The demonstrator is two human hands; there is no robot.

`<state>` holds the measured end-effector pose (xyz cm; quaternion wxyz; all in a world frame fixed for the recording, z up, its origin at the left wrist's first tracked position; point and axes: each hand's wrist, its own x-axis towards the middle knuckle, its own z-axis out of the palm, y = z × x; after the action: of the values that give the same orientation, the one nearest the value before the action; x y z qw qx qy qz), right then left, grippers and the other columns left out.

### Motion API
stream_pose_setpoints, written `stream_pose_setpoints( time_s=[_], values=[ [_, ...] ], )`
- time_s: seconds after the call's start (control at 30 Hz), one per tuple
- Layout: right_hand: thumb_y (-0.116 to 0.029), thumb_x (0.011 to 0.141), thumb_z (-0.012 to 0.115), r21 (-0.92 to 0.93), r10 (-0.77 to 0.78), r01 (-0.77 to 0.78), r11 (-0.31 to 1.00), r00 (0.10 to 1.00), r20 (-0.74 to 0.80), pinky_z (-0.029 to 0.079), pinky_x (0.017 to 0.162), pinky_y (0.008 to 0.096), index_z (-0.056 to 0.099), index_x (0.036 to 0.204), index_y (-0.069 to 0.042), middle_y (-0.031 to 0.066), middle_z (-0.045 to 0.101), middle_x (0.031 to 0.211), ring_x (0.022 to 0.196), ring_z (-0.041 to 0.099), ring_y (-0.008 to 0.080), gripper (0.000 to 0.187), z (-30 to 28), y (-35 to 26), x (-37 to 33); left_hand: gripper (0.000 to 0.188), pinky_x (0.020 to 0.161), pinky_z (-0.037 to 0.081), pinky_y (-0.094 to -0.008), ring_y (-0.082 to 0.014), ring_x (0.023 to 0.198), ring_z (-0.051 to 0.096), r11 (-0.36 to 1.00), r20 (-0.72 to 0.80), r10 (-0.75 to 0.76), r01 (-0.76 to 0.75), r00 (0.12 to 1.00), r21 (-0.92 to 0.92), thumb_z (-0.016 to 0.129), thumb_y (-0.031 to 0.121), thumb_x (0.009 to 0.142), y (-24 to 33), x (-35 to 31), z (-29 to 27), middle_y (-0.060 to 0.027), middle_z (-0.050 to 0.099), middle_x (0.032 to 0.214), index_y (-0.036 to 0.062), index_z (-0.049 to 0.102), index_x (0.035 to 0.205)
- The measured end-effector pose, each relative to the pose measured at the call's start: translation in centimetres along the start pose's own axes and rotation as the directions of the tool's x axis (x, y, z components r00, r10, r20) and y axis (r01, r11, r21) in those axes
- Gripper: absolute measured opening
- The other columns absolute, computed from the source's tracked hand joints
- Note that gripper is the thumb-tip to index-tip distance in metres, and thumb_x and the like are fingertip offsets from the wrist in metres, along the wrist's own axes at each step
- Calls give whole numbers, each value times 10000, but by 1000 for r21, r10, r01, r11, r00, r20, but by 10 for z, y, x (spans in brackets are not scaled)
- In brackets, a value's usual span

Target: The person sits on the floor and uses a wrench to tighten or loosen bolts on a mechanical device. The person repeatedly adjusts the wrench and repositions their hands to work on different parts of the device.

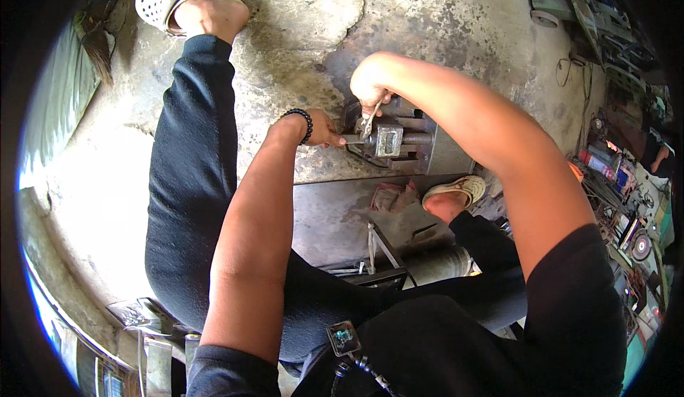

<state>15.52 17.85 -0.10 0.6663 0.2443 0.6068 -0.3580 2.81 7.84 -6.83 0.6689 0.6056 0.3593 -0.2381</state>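
A metal vise (388, 142) with a threaded screw (417, 139) is in front of me, just above the middle of the view. My right hand (370, 89) is closed around the handle of a metal wrench-like tool (369, 120), bent down from above. The tool's head is by the vise's left end; its exact kind is too small to tell. From the left, my left hand (324, 129) pinches a thin metal rod (353, 140) that reaches to the vise. Whether the tool's jaws grip the rod cannot be made out. A black bead bracelet circles my left wrist.
A reddish cloth (393, 196) lies on a grey metal sheet (320, 212) nearer me. Below it stands a dark metal frame (385, 254). Tools and machine parts (634, 233) crowd the right side. My clog-shod feet flank the work, and a broom (96, 44) leans far left.
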Motion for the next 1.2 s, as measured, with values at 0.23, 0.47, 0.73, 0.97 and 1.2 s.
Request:
stream_pose_setpoints(
  time_s=[0.23, 0.47, 0.73, 0.97, 1.2],
  values=[
    [-260, 835, 711, -169, 12, -32, 985, 993, -115, 518, 654, 341, 752, 882, -98, 29, 710, 854, 731, 631, 162, 174, -1, -32, -9, 646, 956, 465, -420, -306, 1105, 612, 999, 11, 15, -16, 1000, 33, 682, 613, 780, -4, 7, -1, -115, 683, 1158, 70, 698, 1128],
    [-82, 831, 533, 511, 419, 21, 859, 544, -727, 562, 615, 439, 686, 844, 2, 211, 688, 759, 704, 708, 315, 175, 163, -90, -39, 566, 767, 496, -343, -167, 804, 578, 995, 131, -37, 49, 991, -90, 563, 564, 889, -6, 8, -2, -32, 716, 949, 66, 690, 1125],
    [-125, 874, 522, 899, 791, 296, 322, 438, -427, 525, 701, 531, 606, 922, 1, 257, 660, 766, 747, 653, 457, 159, 222, -152, 57, 585, 835, 493, -394, -232, 890, 620, 997, 121, 1, -10, 993, 76, 567, 581, 885, 2, 5, 1, -65, 719, 993, 58, 689, 1118],
    [-167, 889, 534, 878, 755, 337, 341, 458, -469, 501, 735, 538, 620, 903, -1, 277, 649, 813, 812, 633, 470, 187, 226, -141, 89, 611, 822, 497, -394, -231, 900, 620, 996, 101, 55, -62, 993, 70, 564, 598, 887, 8, 3, -3, -96, 714, 992, 32, 694, 1080],
    [-144, 902, 546, 853, 562, 334, 401, 645, -517, 480, 726, 523, 613, 970, -12, 270, 634, 868, 842, 610, 461, 163, 290, -149, 19, 588, 898, 471, -419, -273, 1000, 622, 992, 45, 76, -80, 996, 98, 569, 594, 883, 1, 5, -1, -91, 712, 1029, 58, 704, 1084]
  ],
)
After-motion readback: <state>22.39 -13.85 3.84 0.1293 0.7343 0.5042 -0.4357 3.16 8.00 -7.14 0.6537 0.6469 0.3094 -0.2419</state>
